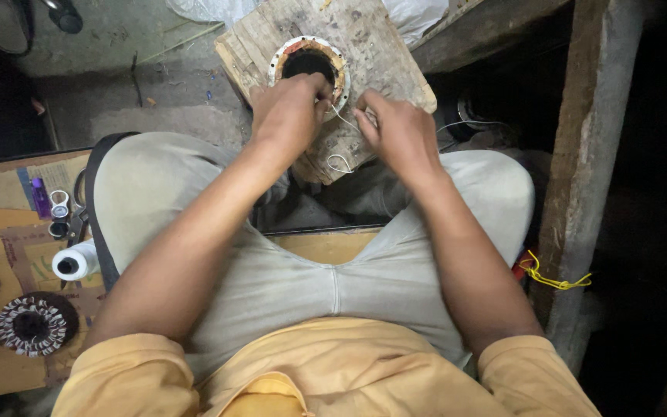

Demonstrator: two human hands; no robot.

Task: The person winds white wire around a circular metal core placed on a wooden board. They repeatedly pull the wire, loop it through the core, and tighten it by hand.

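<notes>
A round motor stator [307, 60] with a dark bore and pale winding ring lies on a worn wooden block [372, 46] between my knees. My left hand [289, 108] rests on the stator's near rim, fingers curled over the windings. My right hand [395, 131] sits just right of it, pinching a thin white thread [340, 158] that loops down over the block's near edge.
On cardboard at my left lie a white thread spool [75, 261], a wound coil ring [34, 324], small tape rolls [59, 205] and a purple lighter [40, 197]. A wooden post [588, 154] stands at right, with yellow cord [553, 279] at its base.
</notes>
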